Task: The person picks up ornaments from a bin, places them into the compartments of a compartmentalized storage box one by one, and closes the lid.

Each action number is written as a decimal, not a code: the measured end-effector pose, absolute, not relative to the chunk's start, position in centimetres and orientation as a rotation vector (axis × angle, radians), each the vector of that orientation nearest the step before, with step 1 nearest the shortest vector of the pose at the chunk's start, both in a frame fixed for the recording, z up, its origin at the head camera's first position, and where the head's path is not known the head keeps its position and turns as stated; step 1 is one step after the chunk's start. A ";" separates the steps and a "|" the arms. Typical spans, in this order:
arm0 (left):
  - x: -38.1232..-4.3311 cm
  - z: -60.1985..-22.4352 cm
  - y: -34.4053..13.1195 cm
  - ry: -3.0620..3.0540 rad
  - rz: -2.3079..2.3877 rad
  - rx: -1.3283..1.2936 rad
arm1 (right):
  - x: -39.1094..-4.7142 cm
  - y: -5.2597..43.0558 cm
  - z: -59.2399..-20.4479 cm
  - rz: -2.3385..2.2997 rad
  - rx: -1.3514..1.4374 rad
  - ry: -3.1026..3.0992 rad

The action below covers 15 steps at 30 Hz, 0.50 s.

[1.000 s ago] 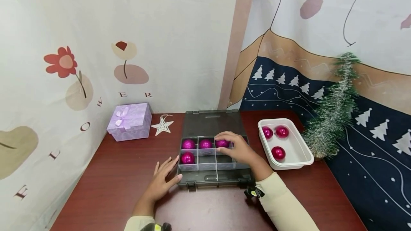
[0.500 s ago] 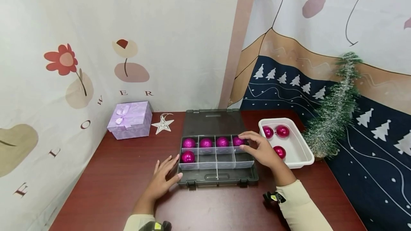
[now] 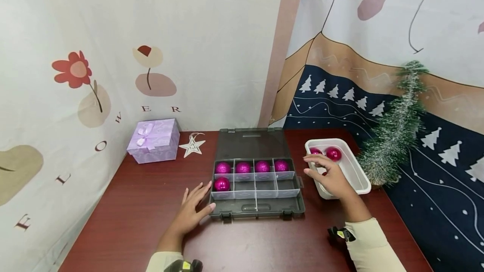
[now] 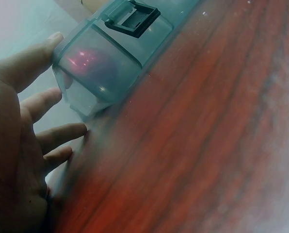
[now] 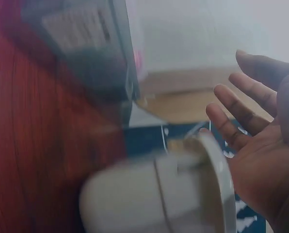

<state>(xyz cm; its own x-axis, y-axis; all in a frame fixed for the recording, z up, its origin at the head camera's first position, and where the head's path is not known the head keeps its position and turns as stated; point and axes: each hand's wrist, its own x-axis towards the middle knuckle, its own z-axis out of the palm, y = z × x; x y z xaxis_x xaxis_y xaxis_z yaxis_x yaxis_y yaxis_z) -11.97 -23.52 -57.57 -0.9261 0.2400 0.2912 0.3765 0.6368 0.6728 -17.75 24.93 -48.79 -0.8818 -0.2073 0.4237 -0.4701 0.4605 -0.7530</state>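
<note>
A dark translucent compartment box [image 3: 257,213] lies on the table with its lid [image 3: 252,145] folded back. Every compartment of its back row has a glittery magenta Christmas ball [image 3: 243,167], and one shiny Christmas ball [image 3: 222,184] sits in the left compartment of the row in front. My left hand [image 3: 190,210] touches the box's left side with fingers spread, as the left wrist view confirms. Over the left rim of a white plastic tray [image 3: 353,179] hovers my right hand [image 3: 330,178], fingers loosely extended and holding nothing. A shiny ball [image 3: 333,154] lies in the tray; others are partly hidden behind the hand.
A lilac gift box [image 3: 154,141] and a white star ornament [image 3: 193,146] stand at the back left of the table [image 3: 143,196]. Just behind the tray's right side rises a small frosted Christmas tree [image 3: 397,129]. Printed cloth hangs along the back.
My right hand has placed a glittery ball in the back row's right compartment, let go and moved right to the tray. The left hand has stayed at the box.
</note>
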 end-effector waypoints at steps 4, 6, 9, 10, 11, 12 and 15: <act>-12.0 -57.6 -23.5 -2.696 -1.180 -0.508 | -17.4 26.7 -49.0 1.385 0.518 -2.423; -12.0 -57.7 -23.5 -2.695 -1.192 -0.507 | -17.3 27.6 -49.1 1.375 0.483 -2.430; -12.1 -57.7 -23.5 -2.690 -1.189 -0.510 | -17.3 28.8 -49.3 1.319 0.437 -2.478; -12.1 -57.7 -23.6 -2.685 -1.190 -0.512 | -17.3 29.1 -49.3 1.296 0.429 -2.501; -12.1 -57.7 -23.6 -2.679 -1.195 -0.513 | -17.4 29.5 -49.3 1.281 0.418 -2.528; -12.1 -57.7 -23.6 -2.667 -1.201 -0.517 | -17.4 29.8 -49.1 1.270 0.405 -2.558; -12.1 -58.0 -23.7 -2.617 -1.219 -0.538 | -17.6 30.8 -48.8 1.227 0.377 -2.654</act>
